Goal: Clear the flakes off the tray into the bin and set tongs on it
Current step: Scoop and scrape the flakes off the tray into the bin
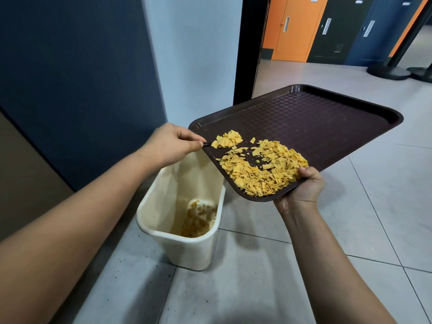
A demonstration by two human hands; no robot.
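A dark brown tray (327, 118) is held in the air, tilted with its near left corner lowest, above a cream bin (163, 232). Yellow flakes (261, 171) are heaped at that low corner, and a smaller clump (228, 139) lies near the left rim. My right hand (304, 190) grips the tray's near edge from below, thumb on top beside the flakes. My left hand (170, 143) is pinched shut on a thin dark tool (207, 144) whose tip touches the small clump. Most of the tool is hidden in the hand. Brownish flakes lie at the bin's bottom (196, 223).
The bin stands on a grey tiled floor (257, 277) against a dark blue wall (81, 78). A black door frame (247, 47) is behind the tray. Black stanchion bases (388, 71) stand far right. Orange and dark lockers (301, 26) line the back.
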